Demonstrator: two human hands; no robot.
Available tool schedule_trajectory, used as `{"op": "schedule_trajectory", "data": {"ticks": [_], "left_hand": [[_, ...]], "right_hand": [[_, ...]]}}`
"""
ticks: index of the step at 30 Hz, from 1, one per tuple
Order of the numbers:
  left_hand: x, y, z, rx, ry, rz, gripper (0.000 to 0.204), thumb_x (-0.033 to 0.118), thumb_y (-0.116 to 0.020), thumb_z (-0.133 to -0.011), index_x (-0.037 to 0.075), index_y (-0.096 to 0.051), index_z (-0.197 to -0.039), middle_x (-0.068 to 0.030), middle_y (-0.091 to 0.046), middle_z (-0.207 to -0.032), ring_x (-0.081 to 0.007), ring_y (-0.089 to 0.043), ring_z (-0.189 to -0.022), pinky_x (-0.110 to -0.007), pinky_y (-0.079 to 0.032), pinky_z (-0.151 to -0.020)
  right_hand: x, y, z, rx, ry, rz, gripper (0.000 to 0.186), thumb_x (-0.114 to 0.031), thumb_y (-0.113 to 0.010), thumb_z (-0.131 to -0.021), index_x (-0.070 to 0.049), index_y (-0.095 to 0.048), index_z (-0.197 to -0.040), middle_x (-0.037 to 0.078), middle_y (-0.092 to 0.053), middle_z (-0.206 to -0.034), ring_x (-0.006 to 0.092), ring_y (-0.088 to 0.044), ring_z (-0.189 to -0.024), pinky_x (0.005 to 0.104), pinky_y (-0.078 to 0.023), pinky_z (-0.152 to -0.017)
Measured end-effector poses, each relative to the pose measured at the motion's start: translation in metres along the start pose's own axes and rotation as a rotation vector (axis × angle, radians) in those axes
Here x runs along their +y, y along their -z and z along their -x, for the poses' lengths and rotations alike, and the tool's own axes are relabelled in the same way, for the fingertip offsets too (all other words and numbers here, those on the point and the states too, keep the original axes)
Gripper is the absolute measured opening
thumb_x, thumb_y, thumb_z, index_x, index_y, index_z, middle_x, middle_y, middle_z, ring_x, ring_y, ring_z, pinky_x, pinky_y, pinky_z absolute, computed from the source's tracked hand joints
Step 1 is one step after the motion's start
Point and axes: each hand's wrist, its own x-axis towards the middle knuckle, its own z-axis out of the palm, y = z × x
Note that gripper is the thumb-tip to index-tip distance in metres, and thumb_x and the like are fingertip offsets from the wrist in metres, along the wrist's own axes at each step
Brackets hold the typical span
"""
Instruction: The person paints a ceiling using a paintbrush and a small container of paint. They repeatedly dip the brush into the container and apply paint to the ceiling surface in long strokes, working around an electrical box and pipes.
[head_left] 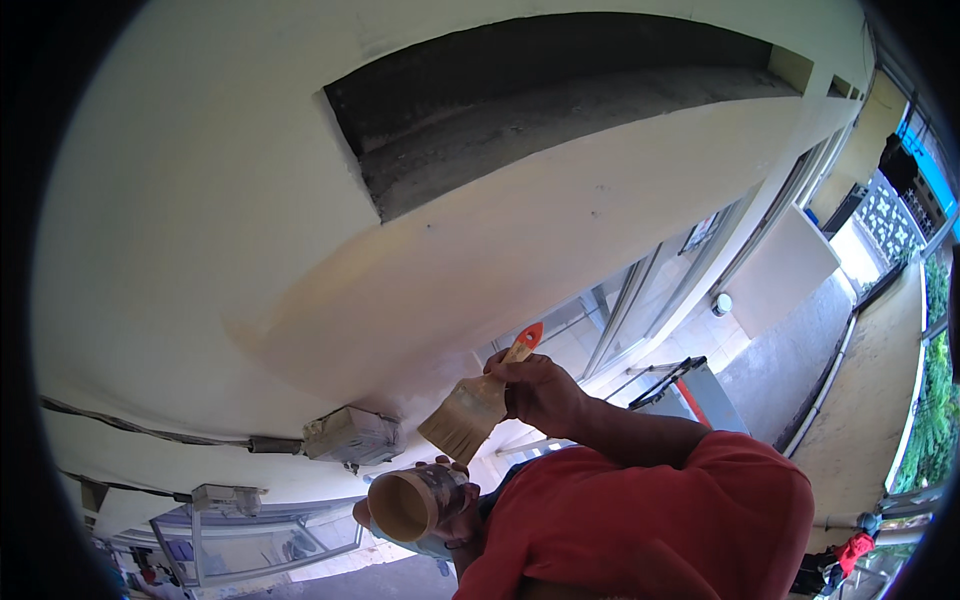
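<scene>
My right hand is closed around the handle of a wide paintbrush whose handle end is orange. Its pale bristles point down and to the left, just above a paint-smeared cylindrical container. Wrapped around that container is my left hand, with fingertips showing at its far side. The container's open mouth faces the view and looks beige inside; how much paint it holds I cannot tell. A cream wall rises beside both hands, with a darker, damp-looking patch.
A grey box with a cable is fixed to the wall near the container. Above is a dark recess. Behind my right arm stands a ladder-like frame. Glazed windows, a small pail and an open window also appear.
</scene>
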Motion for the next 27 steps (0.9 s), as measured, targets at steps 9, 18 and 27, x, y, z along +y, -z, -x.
{"op": "schedule_trajectory", "data": {"ticks": [9, 18, 27], "left_hand": [[0.000, -0.008, -0.016, -0.006, 0.138, -0.163, 0.063, 0.039, -0.068, -0.097, 0.025, -0.049, -0.155, -0.0130, -0.041, -0.159, -0.0403, -0.038, -0.144, -0.066, -0.042, -0.105], [-0.002, -0.007, -0.019, 0.006, 0.200, -0.187, 0.061, 0.038, -0.066, -0.099, 0.024, -0.048, -0.156, -0.0137, -0.041, -0.159, -0.0402, -0.037, -0.145, -0.065, -0.043, -0.105], [-0.004, -0.006, -0.017, 0.004, 0.207, -0.166, 0.059, 0.036, -0.064, -0.101, 0.023, -0.047, -0.156, -0.0144, -0.040, -0.159, -0.0401, -0.037, -0.146, -0.064, -0.044, -0.105]], "right_hand": [[-0.023, 0.053, 0.037, 0.106, 0.457, 0.966, 0.016, -0.016, -0.077, -0.097, -0.004, -0.072, -0.107, 0.007, -0.069, -0.097, 0.0229, -0.074, -0.087, 0.0401, -0.062, -0.078], [-0.043, 0.172, 0.081, 0.265, 0.372, 2.208, 0.027, -0.014, -0.072, -0.089, -0.022, -0.072, -0.115, 0.007, -0.073, -0.096, 0.0291, -0.073, -0.089, 0.0457, -0.059, -0.073], [-0.064, 0.276, 0.115, 0.469, -0.156, 2.200, 0.019, -0.013, -0.060, -0.096, -0.018, -0.067, -0.113, 0.007, -0.074, -0.096, 0.0312, -0.075, -0.089, 0.0482, -0.056, -0.081]]}}
